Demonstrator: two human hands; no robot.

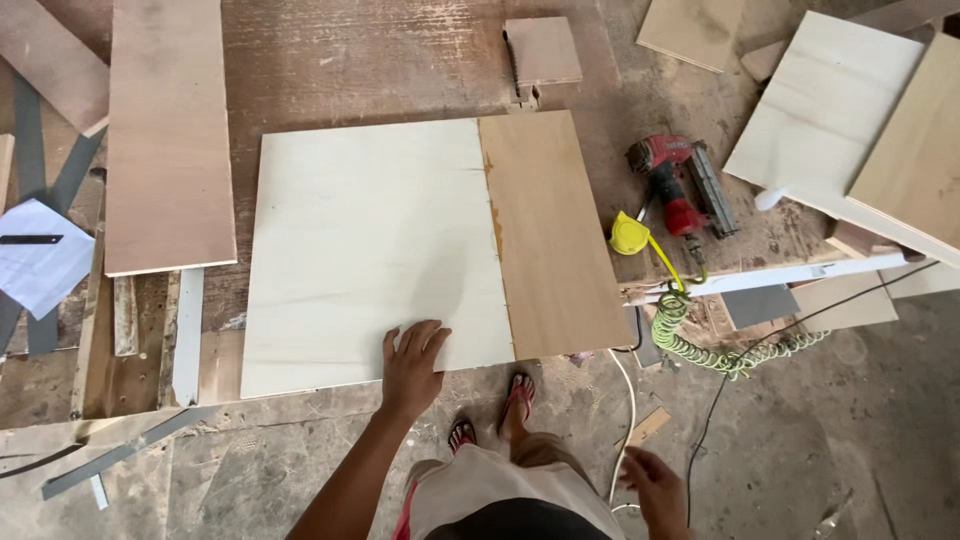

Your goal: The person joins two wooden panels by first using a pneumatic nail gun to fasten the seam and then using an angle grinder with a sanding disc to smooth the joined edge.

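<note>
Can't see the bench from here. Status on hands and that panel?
Left hand flat on pale plywood panel, near edge. Right hand empty, low beside the body, apart from the bench. Red nail gun and coiled air hose right of panel, not touching it.

No packages, signs or screens are to be seen. The nearest thing to a label is a white sheet of paper [40,262] lying at the far left edge on the workbench, with a dark pen-like object [30,239] laid across it; possibly faint lines are printed on it.
</note>
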